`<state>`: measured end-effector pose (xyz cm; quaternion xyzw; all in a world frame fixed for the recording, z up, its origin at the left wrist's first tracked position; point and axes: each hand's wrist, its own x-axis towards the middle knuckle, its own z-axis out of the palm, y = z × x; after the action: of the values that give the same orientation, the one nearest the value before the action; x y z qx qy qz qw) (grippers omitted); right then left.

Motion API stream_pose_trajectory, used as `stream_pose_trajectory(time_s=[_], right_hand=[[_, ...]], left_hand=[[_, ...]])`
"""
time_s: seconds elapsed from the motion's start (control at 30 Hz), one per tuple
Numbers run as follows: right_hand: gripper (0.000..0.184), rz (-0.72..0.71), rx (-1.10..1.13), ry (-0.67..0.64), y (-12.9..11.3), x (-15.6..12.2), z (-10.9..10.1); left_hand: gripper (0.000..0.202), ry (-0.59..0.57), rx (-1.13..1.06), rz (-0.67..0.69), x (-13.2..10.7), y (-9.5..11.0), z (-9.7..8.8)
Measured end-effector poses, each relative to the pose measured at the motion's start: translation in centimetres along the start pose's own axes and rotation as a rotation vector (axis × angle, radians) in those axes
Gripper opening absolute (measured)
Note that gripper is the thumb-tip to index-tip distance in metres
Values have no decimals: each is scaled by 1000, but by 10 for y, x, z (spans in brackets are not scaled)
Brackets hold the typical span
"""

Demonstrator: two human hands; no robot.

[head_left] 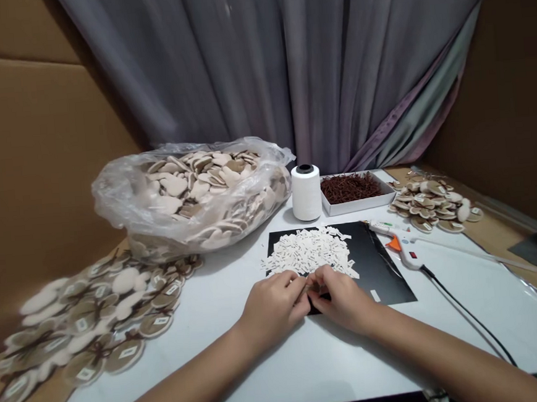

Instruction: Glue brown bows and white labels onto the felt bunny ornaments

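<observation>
Clearly, the largest thing is the grey curtain [238,54], which fills the upper middle of the frame and hangs behind the table [206,354]. Left of centre stands a big transparent bag [114,191]; its mouth is spread wide, probably so that the pale, soft-looking pieces [211,181] inside can be reached easily. At the lower left lie many labelled pieces [80,324] with dark ties, overlapping loosely outside the bag, perhaps in order not to be mixed with its contents.

In the middle lies a black sheet [390,278], maybe dark so that small pale things show well on it. A smaller labelled pile [429,204] rests at the right. The heap of white slips [309,250] covers the far-left part of the sheet, just beyond the hands, presumably for short reaching. The left hand [277,305] and the right hand [339,297] meet over the sheet, fingers bent and tips close together, as fine work would require; whether they pinch something small, one cannot tell.

Behind, a shallow white box [360,206] gathers dark reddish strips [351,188], its walls likely preventing scattering. The glue gun [405,252] lies at the sheet's right, handle towards the right. A white spool [306,195] stands upright between bag and box. Smallest, a single slip [375,296] lies apart, near the right hand.
</observation>
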<state>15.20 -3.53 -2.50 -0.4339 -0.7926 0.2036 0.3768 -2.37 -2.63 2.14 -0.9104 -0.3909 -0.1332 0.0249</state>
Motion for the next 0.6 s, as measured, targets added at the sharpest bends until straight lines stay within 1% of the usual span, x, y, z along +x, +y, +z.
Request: stream_pose_trajectory(time_s=[0.13,0.2,0.27,0.37,0.5,0.6], right_hand=[[14,96,81,23,3,4,-11],[15,121,146,38,5,7,-16],[15,132,203,36,6,8,-19],[16,146,205,14,6,8,-20],[14,153,196,-25,2,6,-18],[13,159,225,-53,2,11,-22]], left_hand=[[15,-46,11,23,17,-3,-3],[15,-66,-30,12,24,-5,-3],[15,-61,-92,15,28,-6,-1],[14,4,-127,64,27,-8,5],[11,110,-90,164,23,-10,14],[10,165,-70,212,21,-16,15]])
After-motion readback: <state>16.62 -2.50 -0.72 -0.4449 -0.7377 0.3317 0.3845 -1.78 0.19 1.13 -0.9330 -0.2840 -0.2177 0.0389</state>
